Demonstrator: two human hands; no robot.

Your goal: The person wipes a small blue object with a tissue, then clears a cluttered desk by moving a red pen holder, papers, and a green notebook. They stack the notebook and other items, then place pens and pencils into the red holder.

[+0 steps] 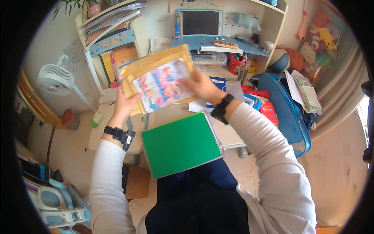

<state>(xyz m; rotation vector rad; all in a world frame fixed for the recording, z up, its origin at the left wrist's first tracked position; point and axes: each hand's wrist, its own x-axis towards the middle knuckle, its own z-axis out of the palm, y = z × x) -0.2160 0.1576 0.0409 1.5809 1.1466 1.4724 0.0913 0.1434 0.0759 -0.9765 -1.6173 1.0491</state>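
My left hand (126,101) and my right hand (201,84) hold a stack of papers between them, above the desk. On top of it lies a colourful printed booklet (163,84), slightly blurred, with yellow-brown paper folders or envelopes (155,60) behind. The left fingers grip the lower left corner, and the right hand grips the right edge. Nearer my body, a green flat folder or board (181,144) rests over my lap against the desk edge, with a clear plastic edge along its right side. What the stack holds inside is hidden.
Blue bag (283,108), red booklet (268,112) and blue book (217,84) lie at the right. A tablet (201,22) stands on the blue shelf (187,44). Red pen container (234,64) stands below it. White fan (55,79) and red bin (70,118) are at the left.
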